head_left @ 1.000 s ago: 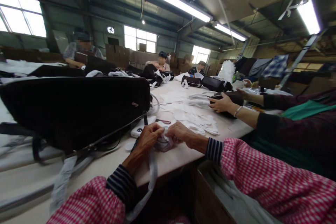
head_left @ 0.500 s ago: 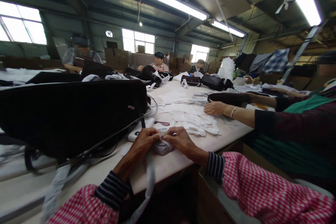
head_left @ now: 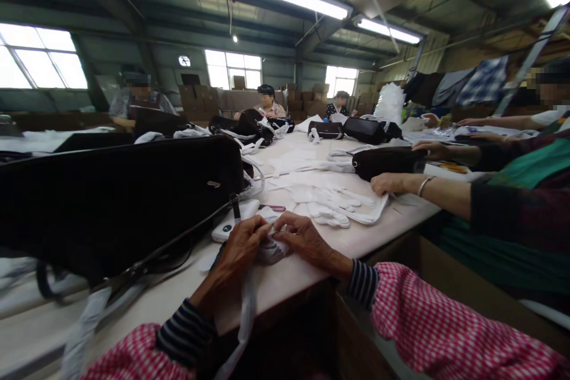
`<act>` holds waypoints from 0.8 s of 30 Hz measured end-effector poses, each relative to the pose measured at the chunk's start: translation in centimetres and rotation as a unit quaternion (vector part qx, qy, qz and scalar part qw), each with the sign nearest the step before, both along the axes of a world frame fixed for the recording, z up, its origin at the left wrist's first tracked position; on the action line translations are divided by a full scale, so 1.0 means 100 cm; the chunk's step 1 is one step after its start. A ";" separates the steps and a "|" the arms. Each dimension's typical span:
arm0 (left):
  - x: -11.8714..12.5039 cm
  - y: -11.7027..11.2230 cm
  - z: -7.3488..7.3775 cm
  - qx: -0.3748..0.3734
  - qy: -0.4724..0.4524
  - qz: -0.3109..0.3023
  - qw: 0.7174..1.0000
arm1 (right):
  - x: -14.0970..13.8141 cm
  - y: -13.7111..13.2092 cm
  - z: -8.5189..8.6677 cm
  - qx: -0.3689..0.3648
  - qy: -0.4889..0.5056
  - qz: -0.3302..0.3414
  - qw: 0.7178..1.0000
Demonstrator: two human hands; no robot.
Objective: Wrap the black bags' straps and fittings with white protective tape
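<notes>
Centrally, a whitish, rounded bundle of film-like material (head_left: 269, 253) lies near the front edge of the table (head_left: 291, 280), between left hand (head_left: 243, 240) and right hand (head_left: 305, 240); both pinch its top, equally near. Long axis: cannot tell.

Left fingers (head_left: 259, 228) and right fingers (head_left: 285, 221) pinch a pale bundle (head_left: 271, 252).
</notes>
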State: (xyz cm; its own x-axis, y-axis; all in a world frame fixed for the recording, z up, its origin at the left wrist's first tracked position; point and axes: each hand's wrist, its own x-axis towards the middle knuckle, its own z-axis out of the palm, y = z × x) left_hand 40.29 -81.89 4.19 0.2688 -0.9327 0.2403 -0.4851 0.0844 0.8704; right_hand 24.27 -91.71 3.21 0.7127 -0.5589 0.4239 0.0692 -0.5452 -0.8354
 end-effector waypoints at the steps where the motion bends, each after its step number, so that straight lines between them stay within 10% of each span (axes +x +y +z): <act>1: -0.001 -0.001 0.001 0.001 -0.008 0.011 1.000 | -0.001 -0.001 0.000 0.004 -0.011 0.007 1.000; 8: -0.007 -0.008 0.007 0.010 -0.041 0.073 0.996 | -0.010 0.002 0.003 0.027 -0.024 0.066 0.997; 17: -0.008 -0.011 0.005 0.012 0.004 0.139 0.990 | -0.020 -0.002 -0.003 -0.150 0.024 0.098 0.984; 24: -0.012 -0.007 0.014 -0.008 0.041 0.091 0.995 | -0.024 0.001 0.006 -0.150 0.048 0.080 0.984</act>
